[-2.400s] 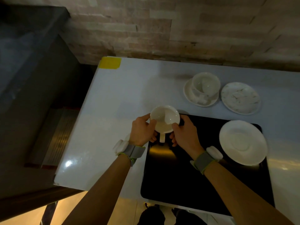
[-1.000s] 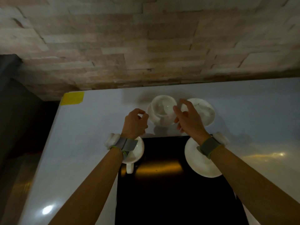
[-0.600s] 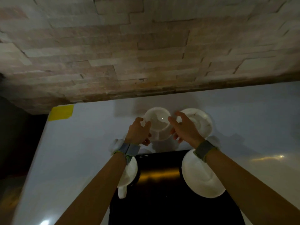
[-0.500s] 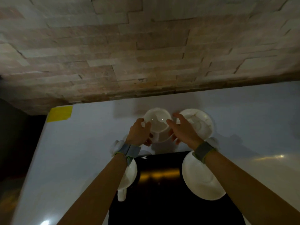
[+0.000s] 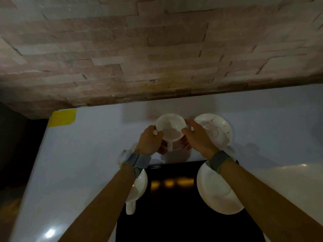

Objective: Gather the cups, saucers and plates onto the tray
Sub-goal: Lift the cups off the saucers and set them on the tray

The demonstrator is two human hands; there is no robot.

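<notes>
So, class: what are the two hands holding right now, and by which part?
The left hand and right hand hold the white cup and its saucer, gripping opposite sides.

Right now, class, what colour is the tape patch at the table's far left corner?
Yellow tape, seen clearly in the head view.

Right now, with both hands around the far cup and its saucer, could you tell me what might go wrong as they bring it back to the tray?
1. The cup sits loose on its saucer; if the left hand and right hand tilt the pair, it may slide off.
2. The marbled plate lies close beside the right hand and could be knocked.
3. The cup already on the tray lies under the left forearm, so a low return could clip it.
</notes>
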